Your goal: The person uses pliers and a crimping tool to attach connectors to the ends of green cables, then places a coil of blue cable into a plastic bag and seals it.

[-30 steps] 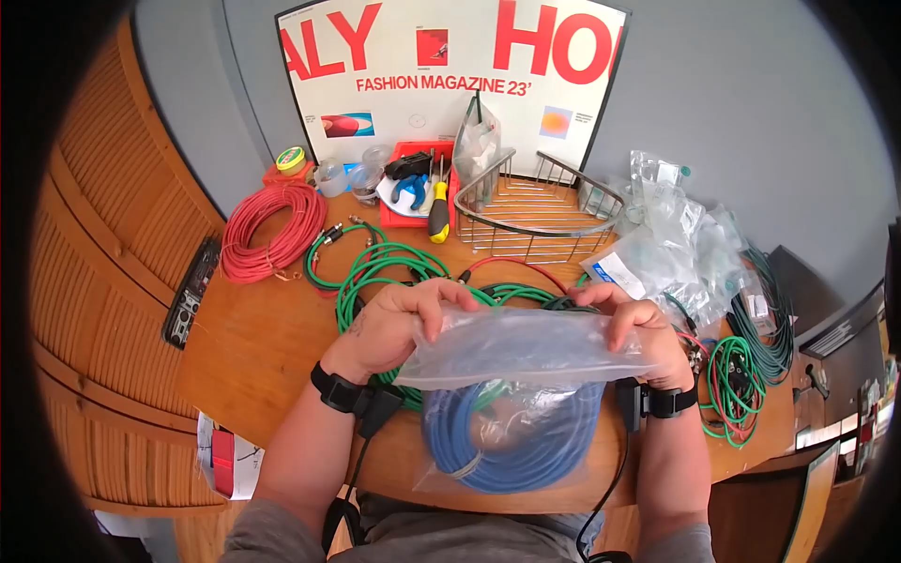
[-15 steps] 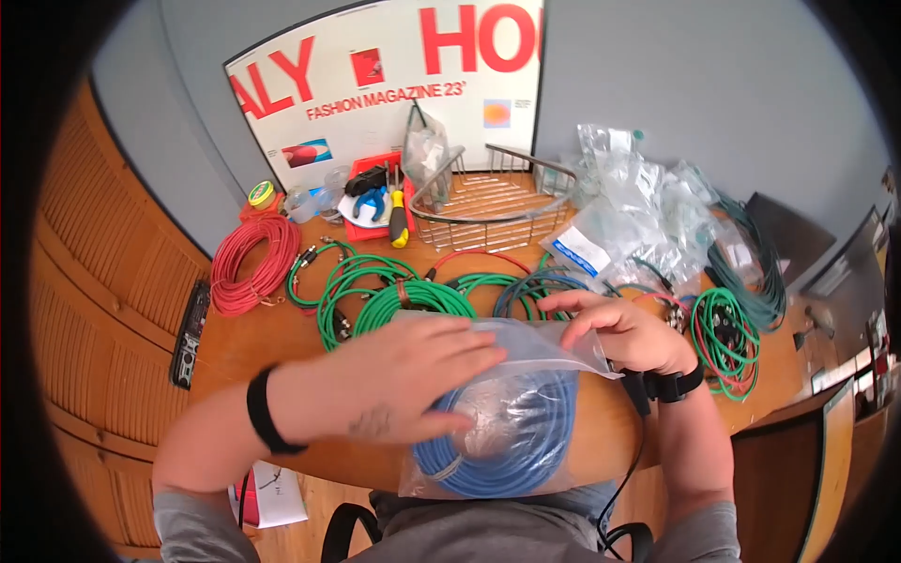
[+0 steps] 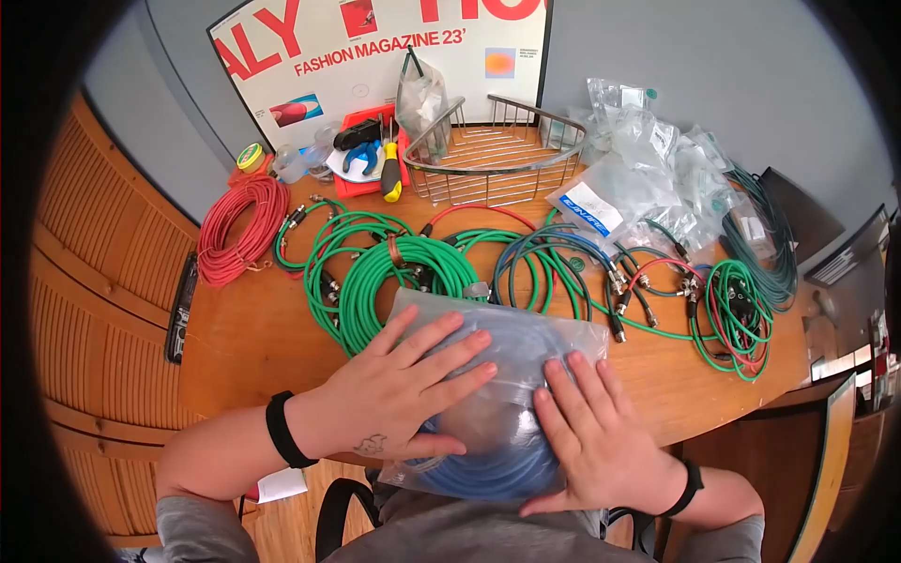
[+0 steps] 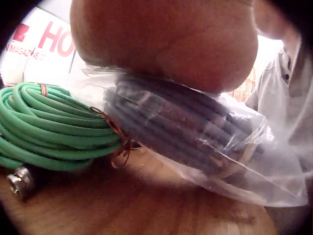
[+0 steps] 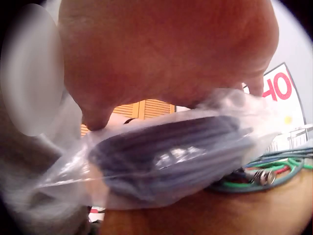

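A clear plastic bag (image 3: 514,394) holding a coil of blue cable (image 3: 511,477) lies at the table's front edge, close to the person's body. My left hand (image 3: 413,385) rests on the bag's left part, fingers straight and spread. On the right part lies my right hand (image 3: 601,436), also with spread fingers and the thumb toward the body. The bag's upper part is folded down over the coil. In the left wrist view the coil (image 4: 166,129) shows under the palm, inside the plastic. The right wrist view shows its other side (image 5: 171,159).
A green cable coil (image 3: 359,296) sits just beyond the bag's left corner. Farther back are a red cable coil (image 3: 214,235), a red bin (image 3: 361,188) with tools and a wire basket (image 3: 497,171). Empty-looking plastic bags (image 3: 643,174) and a green-red cable bundle (image 3: 713,300) are on the right.
Both hands have left the bag's open end, where they pinched it up, and now lie flat on the bag. The raised end has come down over the coil. The head view has shifted.
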`<state>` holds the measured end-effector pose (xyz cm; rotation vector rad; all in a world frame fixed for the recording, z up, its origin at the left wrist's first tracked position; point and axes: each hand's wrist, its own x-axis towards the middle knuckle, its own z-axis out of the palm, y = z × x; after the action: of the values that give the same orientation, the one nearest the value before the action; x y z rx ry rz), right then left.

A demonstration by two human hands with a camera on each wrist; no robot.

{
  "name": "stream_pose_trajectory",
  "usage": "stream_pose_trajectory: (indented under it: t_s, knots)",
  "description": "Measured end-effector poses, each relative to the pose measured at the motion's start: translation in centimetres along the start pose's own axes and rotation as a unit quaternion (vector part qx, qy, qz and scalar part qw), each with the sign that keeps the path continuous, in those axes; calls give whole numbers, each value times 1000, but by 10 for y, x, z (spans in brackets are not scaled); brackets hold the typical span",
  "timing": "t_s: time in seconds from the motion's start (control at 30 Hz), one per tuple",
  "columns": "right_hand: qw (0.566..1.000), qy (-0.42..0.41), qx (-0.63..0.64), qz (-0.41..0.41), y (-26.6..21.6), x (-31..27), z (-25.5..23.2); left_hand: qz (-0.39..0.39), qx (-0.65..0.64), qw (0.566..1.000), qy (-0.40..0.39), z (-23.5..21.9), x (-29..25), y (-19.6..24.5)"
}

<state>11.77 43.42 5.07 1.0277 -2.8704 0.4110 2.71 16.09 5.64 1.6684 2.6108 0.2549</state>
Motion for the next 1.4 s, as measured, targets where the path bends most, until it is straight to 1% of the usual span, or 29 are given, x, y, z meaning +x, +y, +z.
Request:
stream_pose_trajectory:
  t_s: [0.13, 0.27, 0.37, 0.43, 0.5, 0.67, 0.73, 0.87, 0.93, 0.97, 1.0, 1.03, 1.07, 1.1, 1.13, 1.2, 1.27, 1.33, 1.37, 1.4]
  knots:
    - [1000, 11, 8, 22, -8, -7, 15, 12, -5, 1000, 1, 1, 2, -1]
    - [999, 6, -8, 34, -12, -6, 14, 18, -4, 1000, 3, 1, 3, -1]
    - [999, 4, -20, 30, -12, -5, 14, 22, -6, 999, 23, -1, 4, 2]
    - [999, 1, -26, 31, -12, -4, 13, 9, 53, 998, -10, -13, 8, 11]
    - [999, -2, -35, 27, -14, -4, 15, 7, 63, 998, -14, -19, 9, 34]
    - [999, 6, -44, 26, -21, -9, 16, 0, 70, 997, -34, -6, 0, 74]
    - [998, 13, -44, 31, -25, -14, 19, -16, 123, 992, -35, 4, -4, 82]
    - [999, 26, -30, 22, -33, -21, 15, -27, 139, 990, -23, 13, -18, 91]
    - [997, 48, 59, 14, -30, -25, 6, -5, 110, 993, -29, 14, -23, 92]
    - [989, 86, 119, 1, -20, -31, 3, 10, 112, 993, -18, 12, -26, 91]
    - [989, 86, 116, -3, -11, -37, 3, 6, 115, 993, -15, 14, -30, 89]
    - [966, 136, 221, 15, -1, -41, 3, 28, 99, 995, -7, 16, -34, 86]
    - [928, 185, 322, 34, 8, -43, 6, 52, 84, 995, -1, 16, -36, 83]
    - [918, 209, 336, 21, 16, -42, 12, 56, 88, 995, 0, 15, -37, 82]
    - [918, 213, 333, 23, 21, -37, 18, 65, 75, 995, 2, 14, -38, 81]
    - [928, 193, 318, 29, 25, -21, 21, 71, 55, 996, 7, 17, -40, 83]
    - [936, 198, 291, 26, 23, -2, 10, 83, 66, 994, 15, 19, -42, 82]
    - [908, 86, 410, -17, 20, 14, -9, 84, 67, 994, 22, 21, -45, 82]
    - [894, 48, 445, -5, 15, 19, -19, 90, 68, 993, 27, 22, -46, 82]
    - [896, 44, 442, -8, 10, 20, -25, 87, 68, 993, 32, 21, -46, 82]
